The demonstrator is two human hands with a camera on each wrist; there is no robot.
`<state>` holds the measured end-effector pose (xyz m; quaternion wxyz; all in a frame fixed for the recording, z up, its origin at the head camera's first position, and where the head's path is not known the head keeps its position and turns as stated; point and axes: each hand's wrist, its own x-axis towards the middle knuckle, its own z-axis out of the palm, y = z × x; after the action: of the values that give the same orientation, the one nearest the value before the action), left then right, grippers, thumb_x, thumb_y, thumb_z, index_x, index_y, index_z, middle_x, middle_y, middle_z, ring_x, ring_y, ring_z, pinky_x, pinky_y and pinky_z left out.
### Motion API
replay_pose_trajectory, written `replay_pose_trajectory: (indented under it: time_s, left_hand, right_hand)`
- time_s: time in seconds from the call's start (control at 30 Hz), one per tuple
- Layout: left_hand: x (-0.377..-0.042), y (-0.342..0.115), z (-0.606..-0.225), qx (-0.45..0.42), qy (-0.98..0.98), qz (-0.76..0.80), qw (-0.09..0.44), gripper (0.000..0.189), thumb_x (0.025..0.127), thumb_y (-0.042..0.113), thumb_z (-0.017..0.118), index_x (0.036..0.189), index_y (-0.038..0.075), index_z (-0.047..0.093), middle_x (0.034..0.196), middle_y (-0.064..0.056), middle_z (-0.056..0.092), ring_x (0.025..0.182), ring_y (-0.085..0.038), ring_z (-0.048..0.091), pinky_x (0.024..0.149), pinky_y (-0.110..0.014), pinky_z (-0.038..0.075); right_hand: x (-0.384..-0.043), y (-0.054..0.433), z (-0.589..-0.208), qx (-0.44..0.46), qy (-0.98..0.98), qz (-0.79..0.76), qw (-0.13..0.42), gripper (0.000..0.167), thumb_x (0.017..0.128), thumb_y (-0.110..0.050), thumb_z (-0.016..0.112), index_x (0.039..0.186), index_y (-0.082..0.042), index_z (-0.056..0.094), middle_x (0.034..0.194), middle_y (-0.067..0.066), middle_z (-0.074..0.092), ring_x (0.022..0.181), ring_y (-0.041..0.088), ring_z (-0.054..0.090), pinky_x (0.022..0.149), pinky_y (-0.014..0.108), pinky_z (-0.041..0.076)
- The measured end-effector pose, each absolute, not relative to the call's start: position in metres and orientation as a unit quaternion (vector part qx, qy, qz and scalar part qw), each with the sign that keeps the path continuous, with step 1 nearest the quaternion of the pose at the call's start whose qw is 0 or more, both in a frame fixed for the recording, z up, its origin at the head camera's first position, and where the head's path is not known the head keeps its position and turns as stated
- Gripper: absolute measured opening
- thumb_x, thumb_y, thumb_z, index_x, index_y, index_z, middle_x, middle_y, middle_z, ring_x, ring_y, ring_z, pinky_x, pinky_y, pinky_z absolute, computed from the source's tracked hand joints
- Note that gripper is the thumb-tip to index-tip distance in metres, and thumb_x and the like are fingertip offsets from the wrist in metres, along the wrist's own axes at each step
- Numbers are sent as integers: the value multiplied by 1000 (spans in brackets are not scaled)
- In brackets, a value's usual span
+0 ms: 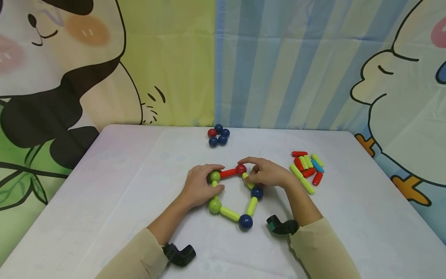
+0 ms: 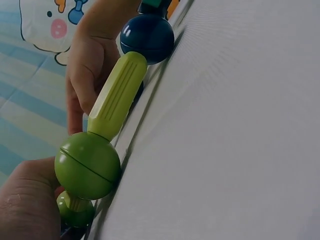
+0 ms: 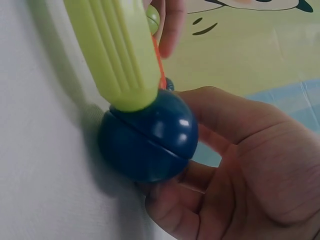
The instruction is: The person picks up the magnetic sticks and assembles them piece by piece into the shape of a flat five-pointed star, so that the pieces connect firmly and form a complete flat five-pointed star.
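A closed five-sided ring of toy building balls and rods lies on the table. Its upper left corner is a green ball (image 1: 215, 176), joined by a red rod (image 1: 228, 173) to a red ball (image 1: 241, 169). Yellow-green rods (image 2: 118, 95) link the other corners: two blue balls (image 3: 150, 137) and a lower green ball (image 1: 215, 205). My left hand (image 1: 200, 185) grips the left side, fingers over the upper green ball, thumb across the rod below it. With my right hand (image 1: 266, 172) I pinch the red ball's corner, index finger behind the ball and thumb at the adjoining yellow-green rod.
Several loose blue balls (image 1: 223, 140) and one loose red ball (image 1: 211, 132) cluster near the far edge. To the right lies a pile of short rods, including a blue rod (image 1: 317, 166) and a long yellow-green rod (image 1: 302, 179). A cartoon-printed curtain (image 1: 278, 69) hangs behind the table.
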<state>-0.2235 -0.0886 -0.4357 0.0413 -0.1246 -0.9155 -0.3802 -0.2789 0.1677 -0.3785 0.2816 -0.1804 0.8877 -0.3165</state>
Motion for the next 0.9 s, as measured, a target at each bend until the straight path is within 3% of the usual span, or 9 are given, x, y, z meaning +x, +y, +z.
replay_pose_trajectory:
  time_s: [0.27, 0.5, 0.73, 0.9]
  left_hand:
    - [-223, -91, -434, -119, -903, -412, 14, 52, 85, 26, 78, 136, 25, 66, 137, 1, 67, 120, -25, 53, 110, -54, 38]
    - [-223, -91, -432, -121, -900, -420, -5, 50, 88, 26, 77, 137, 23, 66, 142, -1, 65, 140, -28, 50, 127, -60, 18]
    - [-222, -94, -430, -120, -896, -427, 3, 55, 91, 30, 71, 145, 25, 60, 148, 0, 60, 139, -28, 48, 120, -59, 31]
    - [-223, -94, -431, -131, -892, -433, 7, 64, 89, 28, 71, 151, 22, 54, 152, -1, 57, 144, -26, 48, 124, -58, 23]
  right_hand:
    - [-278, 170, -378, -179, 879, -329, 296, 60, 94, -27, 73, 149, -28, 49, 98, 10, 64, 76, 25, 61, 71, 32, 55]
    - [-276, 172, -376, -163, 877, -332, 306, 60, 92, -26, 74, 147, -26, 49, 96, 10, 65, 76, 25, 63, 73, 31, 57]
    - [-280, 175, -377, -150, 882, -335, 296, 59, 92, -25, 75, 144, -21, 48, 94, 11, 67, 73, 26, 67, 72, 32, 60]
    - [-283, 179, -380, -137, 889, -338, 278, 59, 93, -25, 73, 146, -21, 47, 97, 12, 66, 75, 26, 67, 73, 32, 60]
